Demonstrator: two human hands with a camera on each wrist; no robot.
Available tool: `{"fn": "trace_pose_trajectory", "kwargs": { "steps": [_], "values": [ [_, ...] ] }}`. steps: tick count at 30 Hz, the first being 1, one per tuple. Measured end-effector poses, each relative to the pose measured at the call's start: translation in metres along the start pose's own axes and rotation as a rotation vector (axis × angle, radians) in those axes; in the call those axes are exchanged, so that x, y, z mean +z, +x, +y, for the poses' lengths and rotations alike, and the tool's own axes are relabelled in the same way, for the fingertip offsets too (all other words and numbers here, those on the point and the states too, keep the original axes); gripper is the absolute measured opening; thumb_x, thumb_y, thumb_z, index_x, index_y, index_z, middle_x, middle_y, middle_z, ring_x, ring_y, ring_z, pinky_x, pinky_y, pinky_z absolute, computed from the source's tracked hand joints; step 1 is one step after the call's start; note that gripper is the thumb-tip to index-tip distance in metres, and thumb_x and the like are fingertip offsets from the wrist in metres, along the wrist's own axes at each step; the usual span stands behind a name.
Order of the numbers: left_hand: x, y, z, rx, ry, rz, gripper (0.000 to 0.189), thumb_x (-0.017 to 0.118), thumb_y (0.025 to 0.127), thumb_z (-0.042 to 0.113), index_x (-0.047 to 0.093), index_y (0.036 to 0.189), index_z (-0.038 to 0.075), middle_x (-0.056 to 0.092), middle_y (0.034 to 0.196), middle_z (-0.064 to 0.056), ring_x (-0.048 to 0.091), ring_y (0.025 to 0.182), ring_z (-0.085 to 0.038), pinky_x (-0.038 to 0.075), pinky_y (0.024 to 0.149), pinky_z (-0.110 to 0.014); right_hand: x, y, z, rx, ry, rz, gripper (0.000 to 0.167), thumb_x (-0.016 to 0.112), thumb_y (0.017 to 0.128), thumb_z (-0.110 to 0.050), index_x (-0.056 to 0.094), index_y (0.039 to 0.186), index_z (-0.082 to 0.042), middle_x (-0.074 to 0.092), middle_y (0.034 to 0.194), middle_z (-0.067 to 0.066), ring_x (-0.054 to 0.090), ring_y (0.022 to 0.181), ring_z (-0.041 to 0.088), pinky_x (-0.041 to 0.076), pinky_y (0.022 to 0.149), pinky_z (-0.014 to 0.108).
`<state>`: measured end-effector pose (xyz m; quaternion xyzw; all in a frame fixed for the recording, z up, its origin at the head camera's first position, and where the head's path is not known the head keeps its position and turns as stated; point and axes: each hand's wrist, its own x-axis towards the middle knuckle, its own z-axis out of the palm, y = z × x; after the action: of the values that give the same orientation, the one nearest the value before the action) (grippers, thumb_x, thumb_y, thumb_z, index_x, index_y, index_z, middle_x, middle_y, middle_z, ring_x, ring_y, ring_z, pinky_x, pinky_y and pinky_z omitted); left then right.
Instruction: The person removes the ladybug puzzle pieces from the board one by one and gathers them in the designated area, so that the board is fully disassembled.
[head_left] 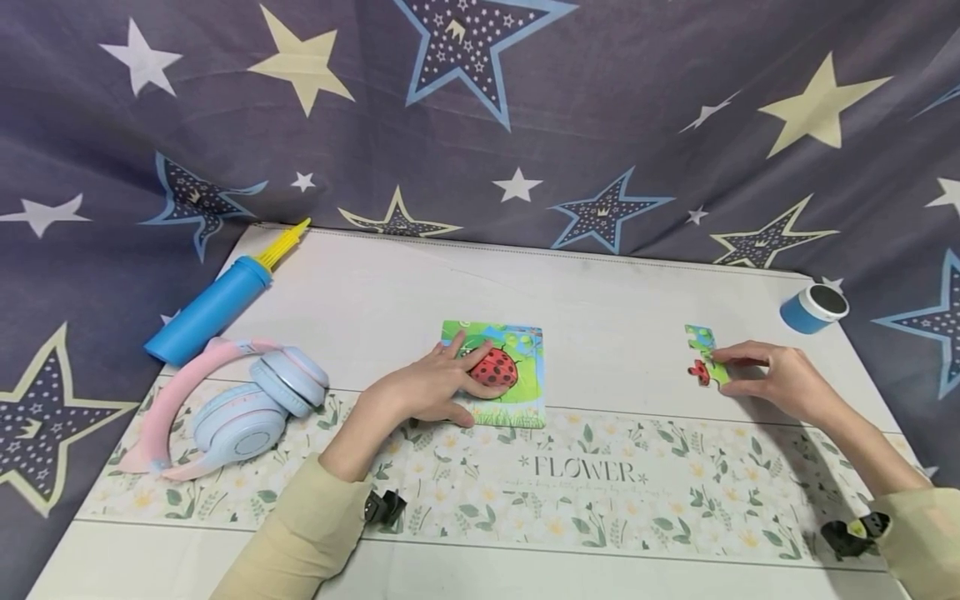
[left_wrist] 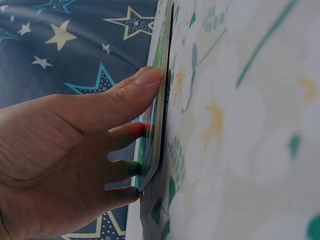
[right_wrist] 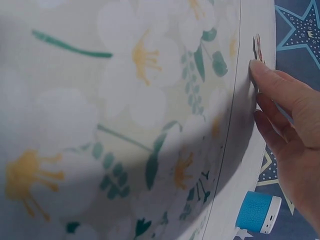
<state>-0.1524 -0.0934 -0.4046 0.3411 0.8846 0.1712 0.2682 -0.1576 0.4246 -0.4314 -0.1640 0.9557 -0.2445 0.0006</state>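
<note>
A square ladybug puzzle (head_left: 528, 383) lies flat near the middle of the table. My left hand (head_left: 420, 387) rests on its left part with the fingers spread; in the left wrist view the thumb (left_wrist: 147, 77) lies along its near edge. Farther right, my right hand (head_left: 787, 379) pinches a red and green puzzle piece (head_left: 702, 373) between thumb and fingers. A green and blue puzzle piece (head_left: 699, 336) lies just beyond it. In the right wrist view the fingers of the right hand (right_wrist: 290, 110) hide most of the pieces, which show only edge-on.
Pink and blue headphones (head_left: 240, 429) lie on the left of the table, with a blue and yellow hand pump (head_left: 213, 308) behind them. A small blue and white cylindrical speaker (head_left: 813, 310) stands at the right edge. A star-patterned cloth (head_left: 450, 167) hangs behind the table.
</note>
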Motion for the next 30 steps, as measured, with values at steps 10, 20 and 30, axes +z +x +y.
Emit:
{"fn": "trace_pose_trajectory", "kwargs": {
  "steps": [10,20,30],
  "values": [
    [0.001,0.001,0.000,0.000,-0.006,0.000,0.061,0.076,0.091,0.029,0.056,0.149,0.029,0.004,0.175,-0.013,-0.011,0.159,-0.047,0.004,0.129,-0.065,0.000,0.001,0.001,-0.015,0.009,-0.001,0.047,0.093,0.074,-0.014,0.078,0.118,-0.016,0.077,0.113,0.010,0.057,0.097,-0.023,0.047,0.081,0.000],
    [0.001,0.001,-0.002,-0.004,-0.014,0.000,0.062,0.076,0.091,0.028,0.056,0.149,0.028,0.004,0.175,-0.013,-0.010,0.159,-0.048,0.004,0.129,-0.066,0.003,0.017,-0.012,0.061,0.119,0.149,0.032,0.084,0.087,-0.017,0.077,0.118,-0.013,0.077,0.109,0.002,0.063,0.093,-0.013,0.049,0.076,0.004],
    [0.000,0.001,0.000,-0.008,-0.004,0.009,0.077,0.078,0.089,0.027,0.043,0.158,0.027,0.006,0.175,-0.013,-0.008,0.159,-0.048,0.007,0.129,-0.066,0.017,0.042,-0.043,0.092,0.345,0.275,0.034,0.077,0.094,-0.018,0.073,0.125,-0.004,0.075,0.110,-0.005,0.067,0.097,-0.004,0.049,0.084,0.008]
  ]
}}
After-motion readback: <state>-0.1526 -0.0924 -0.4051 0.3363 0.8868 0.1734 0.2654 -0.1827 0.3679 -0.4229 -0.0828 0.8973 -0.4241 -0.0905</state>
